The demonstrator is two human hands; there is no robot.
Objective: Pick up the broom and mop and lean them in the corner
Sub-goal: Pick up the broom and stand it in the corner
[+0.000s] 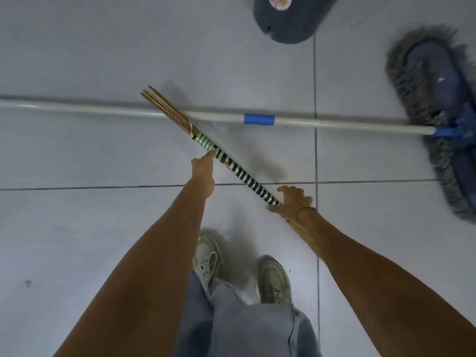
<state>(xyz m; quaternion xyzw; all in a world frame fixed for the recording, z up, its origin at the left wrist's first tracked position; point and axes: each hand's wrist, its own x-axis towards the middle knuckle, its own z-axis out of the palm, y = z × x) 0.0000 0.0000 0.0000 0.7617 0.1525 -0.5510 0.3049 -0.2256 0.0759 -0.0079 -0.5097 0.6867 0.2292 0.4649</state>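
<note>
Two hands were on the broom (pixel 242 173). Right hand (pixel 293 202) curled around the striped black-and-green wrapped handle at its near end, fingers closed on it, a thin band at the wrist. Left hand (pixel 203 173) sat further up the same shaft; its fingertips touched the wrap, thumb side hidden, so I could not tell whether it had closed or only steadied.

Beyond the left hand the wrap ended and the bundled brown sticks crossed over the mop (pixel 257 119) handle, lying on top of it. Behind the right hand the broom ran on as a tan length along the forearm. The mop lay flat on the tiled floor (pixel 77 47), pale pole with a blue tape band, its grey-fringed blue head far off to the right of the grip. A dark rounded object (pixel 288 21) sat past the mop pole. Shoes (pixel 273 282) stood below the grip.

Risk, as judged: lifting the broom could drag or roll the mop pole under the crossing. A loose left-hand hold could let the stick end dip. The mop was not yet picked up; no corner was in view.

Writing: a round label on the dark object, too blurred to read. No brands legible.
</note>
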